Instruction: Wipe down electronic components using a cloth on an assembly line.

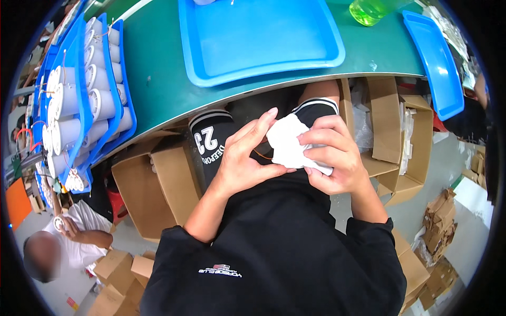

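In front of my lap, my right hand is closed on a crumpled white cloth, with its fingers pressed over the cloth's right side. My left hand is curved round the cloth's left side, thumb along its lower edge and fingers reaching up. A thin orange wire shows between my left palm and the cloth. What the wire belongs to is hidden by the cloth and my fingers.
A blue tray lies on the green table. Stacked blue trays of white cylindrical housings stand left. At right are a green-liquid container and another blue tray. Cardboard boxes sit below. A person works lower left.
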The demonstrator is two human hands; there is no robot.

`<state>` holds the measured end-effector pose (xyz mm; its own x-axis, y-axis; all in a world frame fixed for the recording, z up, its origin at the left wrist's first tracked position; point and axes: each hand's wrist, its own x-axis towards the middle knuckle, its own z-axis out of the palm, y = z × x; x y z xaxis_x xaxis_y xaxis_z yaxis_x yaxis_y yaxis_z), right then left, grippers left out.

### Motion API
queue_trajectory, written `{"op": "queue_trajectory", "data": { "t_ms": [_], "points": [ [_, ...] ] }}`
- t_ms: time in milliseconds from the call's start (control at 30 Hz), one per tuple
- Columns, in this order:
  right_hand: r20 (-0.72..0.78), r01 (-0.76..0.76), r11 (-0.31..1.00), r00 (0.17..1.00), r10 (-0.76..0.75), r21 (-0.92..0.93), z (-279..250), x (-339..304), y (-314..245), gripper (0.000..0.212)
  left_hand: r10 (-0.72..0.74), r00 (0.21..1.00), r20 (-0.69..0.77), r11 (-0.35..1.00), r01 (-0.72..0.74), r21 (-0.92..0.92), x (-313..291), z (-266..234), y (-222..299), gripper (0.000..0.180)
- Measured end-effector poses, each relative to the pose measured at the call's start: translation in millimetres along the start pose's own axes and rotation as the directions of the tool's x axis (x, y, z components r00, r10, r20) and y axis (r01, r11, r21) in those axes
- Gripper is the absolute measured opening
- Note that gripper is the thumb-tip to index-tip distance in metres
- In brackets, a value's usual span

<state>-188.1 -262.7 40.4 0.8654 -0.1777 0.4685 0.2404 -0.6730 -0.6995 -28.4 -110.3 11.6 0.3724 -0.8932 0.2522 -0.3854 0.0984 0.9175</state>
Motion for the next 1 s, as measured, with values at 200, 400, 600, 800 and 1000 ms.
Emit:
{"op": "queue_trajectory", "data": {
  "t_ms": [200, 400, 600, 800, 1000],
  "points": [
    [0.119, 0.037, 0.999, 0.992, -0.041, 0.035, -5, 12, 13, 0.062, 0.074, 0.996, -0.058, 0.995, -0.069, 0.074, 19, 0, 3, 0.092],
    [-0.147, -0.245, 0.896, 0.937, 0.317, 0.37, 27, -7, 11, 0.055, 0.015, 0.992, -0.125, 0.985, -0.036, -0.167, 22, -5, -2, 0.093],
    [0.029, -0.192, 0.218, 0.811, 0.584, 0.957, 52, -17, 13, 0.052, -0.01, 0.997, -0.073, 0.944, -0.014, -0.33, 18, 2, -15, 0.097],
    [0.088, -0.001, -0.155, 0.827, 0.556, 0.988, 63, -3, 6, 0.068, 0.105, 0.994, -0.012, 0.851, -0.096, -0.517, 23, 9, -28, 0.097],
    [0.107, -0.017, -0.161, 0.812, 0.574, 0.987, 64, -10, 13, 0.069, 0.064, 0.997, 0.032, 0.882, -0.042, -0.469, 30, 0, -21, 0.092]
  ]
}}
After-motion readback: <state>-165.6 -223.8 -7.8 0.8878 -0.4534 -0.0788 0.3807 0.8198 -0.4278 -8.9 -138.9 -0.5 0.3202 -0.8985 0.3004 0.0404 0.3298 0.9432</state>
